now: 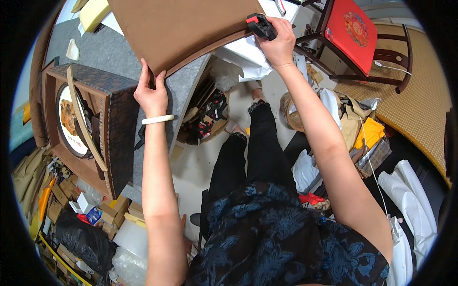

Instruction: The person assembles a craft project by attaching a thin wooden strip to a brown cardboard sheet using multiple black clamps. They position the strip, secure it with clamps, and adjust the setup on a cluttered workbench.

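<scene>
A large brown padded panel (186,28) with a darker border lies at the top, over the grey felt-covered table (107,43). My left hand (152,97) wears a white bangle and grips the panel's near left corner, forefinger and thumb on either side of it. At the panel's right end my right hand (279,45) is closed round a small black tool (261,26) with a red tip. The tool sits against the panel's edge; its exact kind I cannot make out. White sheeting (245,55) hangs below the panel near my right hand.
A dark patterned box (126,119) with a round framed picture (71,119) stands left of my left forearm. A red-seated chair (353,33) is at the upper right. A carton of scraps (205,119) lies under the table; bags and cardboard crowd the floor.
</scene>
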`<control>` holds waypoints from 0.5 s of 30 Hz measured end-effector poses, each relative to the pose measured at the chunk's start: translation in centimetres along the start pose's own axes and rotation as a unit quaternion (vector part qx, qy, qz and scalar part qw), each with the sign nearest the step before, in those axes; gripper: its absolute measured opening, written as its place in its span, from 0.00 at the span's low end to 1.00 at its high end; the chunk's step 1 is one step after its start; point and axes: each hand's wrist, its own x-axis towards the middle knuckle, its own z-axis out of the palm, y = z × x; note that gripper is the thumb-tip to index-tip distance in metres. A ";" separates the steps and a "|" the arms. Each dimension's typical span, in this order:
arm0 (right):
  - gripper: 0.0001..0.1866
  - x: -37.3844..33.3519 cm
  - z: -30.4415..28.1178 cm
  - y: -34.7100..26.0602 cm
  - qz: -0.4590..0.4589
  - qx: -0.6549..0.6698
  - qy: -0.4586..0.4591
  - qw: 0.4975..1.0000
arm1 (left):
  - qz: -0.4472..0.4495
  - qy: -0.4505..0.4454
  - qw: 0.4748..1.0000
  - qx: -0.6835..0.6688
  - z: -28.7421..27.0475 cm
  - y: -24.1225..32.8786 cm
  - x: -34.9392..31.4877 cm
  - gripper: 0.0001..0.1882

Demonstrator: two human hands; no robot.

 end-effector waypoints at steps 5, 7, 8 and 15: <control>0.21 -0.1 0.1 0.3 -0.010 0.004 0.006 1.000 | 0.013 0.008 1.000 0.004 0.2 0.3 0.0 0.33; 0.21 -0.1 0.2 0.5 -0.013 0.003 0.004 1.000 | 0.015 0.010 1.000 0.008 0.3 0.2 -0.1 0.33; 0.21 -0.2 0.2 0.5 -0.014 0.003 0.003 1.000 | 0.016 0.010 1.000 0.012 0.2 0.2 -0.1 0.33; 0.21 -0.1 0.5 0.7 -0.021 0.005 -0.001 1.000 | 0.007 0.011 1.000 0.021 0.1 0.4 0.0 0.33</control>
